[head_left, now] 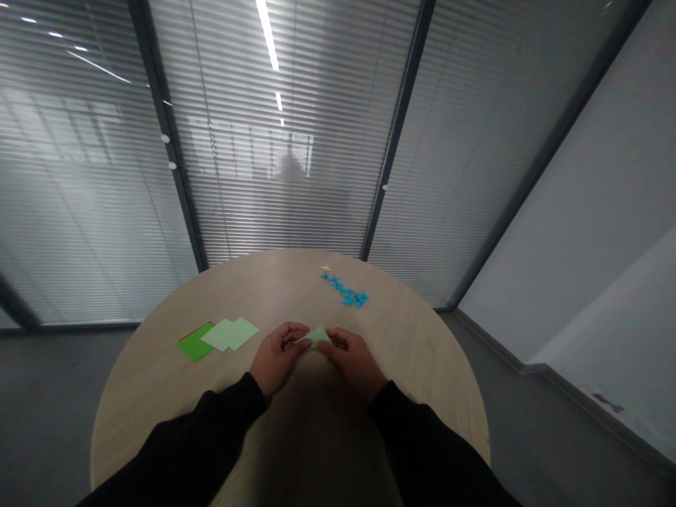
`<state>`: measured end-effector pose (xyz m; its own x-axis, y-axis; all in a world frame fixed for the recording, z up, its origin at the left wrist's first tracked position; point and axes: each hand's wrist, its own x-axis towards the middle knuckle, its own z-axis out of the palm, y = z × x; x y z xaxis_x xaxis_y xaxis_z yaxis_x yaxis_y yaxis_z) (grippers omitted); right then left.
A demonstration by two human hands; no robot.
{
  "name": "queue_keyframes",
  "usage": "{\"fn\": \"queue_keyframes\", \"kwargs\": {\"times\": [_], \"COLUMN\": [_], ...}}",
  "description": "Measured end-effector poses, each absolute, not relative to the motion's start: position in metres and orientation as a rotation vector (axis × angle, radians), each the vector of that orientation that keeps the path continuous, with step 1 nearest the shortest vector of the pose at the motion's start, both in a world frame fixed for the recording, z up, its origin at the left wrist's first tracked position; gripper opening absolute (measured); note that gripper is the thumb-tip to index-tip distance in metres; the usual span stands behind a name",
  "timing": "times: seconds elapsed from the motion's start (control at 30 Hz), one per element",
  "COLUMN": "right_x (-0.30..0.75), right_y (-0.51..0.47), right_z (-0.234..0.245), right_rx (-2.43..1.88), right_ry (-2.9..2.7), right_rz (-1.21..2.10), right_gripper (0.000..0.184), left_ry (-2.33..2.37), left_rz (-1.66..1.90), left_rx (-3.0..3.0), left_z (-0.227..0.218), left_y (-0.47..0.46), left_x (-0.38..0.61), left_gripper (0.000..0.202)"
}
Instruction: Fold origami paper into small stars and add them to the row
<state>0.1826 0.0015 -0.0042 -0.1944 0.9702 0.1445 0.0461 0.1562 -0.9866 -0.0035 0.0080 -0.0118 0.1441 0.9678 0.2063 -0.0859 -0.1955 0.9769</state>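
Note:
A small folded piece of light green paper (318, 335), roughly triangular with its peak pointing away from me, is held between my two hands just over the table. My left hand (279, 354) pinches its left corner, thumb in front and fingers curled behind. On the right corner, my right hand (353, 358) grips in the same way. Left of my left hand lie pale green paper squares (230, 334), overlapping a brighter green sheet (196, 345) that has an orange-red edge showing behind it.
The round wooden table (422, 380) carries several small blue folded paper pieces (349, 293) in a slanting cluster beyond my right hand. A yellow folded piece (326, 268) sits at the cluster's far end. Blind-covered glass panels (285, 211) stand behind the table, a white wall (581, 246) to the right.

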Motion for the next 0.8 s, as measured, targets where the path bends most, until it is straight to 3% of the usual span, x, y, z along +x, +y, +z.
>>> {"fn": "queue_keyframes", "kwargs": {"times": [0.17, 0.8], "right_x": [0.181, 0.174], "right_y": [-0.001, -0.001], "right_z": [-0.001, -0.009], "right_rx": [-1.069, -1.101], "right_ry": [-1.439, -1.373], "right_rz": [1.150, 1.040], "right_gripper": [0.027, 0.025], "left_ry": [0.908, 0.945], "left_rz": [1.225, 1.277], "left_rx": [1.298, 1.204], "left_z": [-0.012, -0.005], "left_y": [0.006, 0.003], "left_x": [-0.001, 0.001], "left_gripper": [0.046, 0.038]}}
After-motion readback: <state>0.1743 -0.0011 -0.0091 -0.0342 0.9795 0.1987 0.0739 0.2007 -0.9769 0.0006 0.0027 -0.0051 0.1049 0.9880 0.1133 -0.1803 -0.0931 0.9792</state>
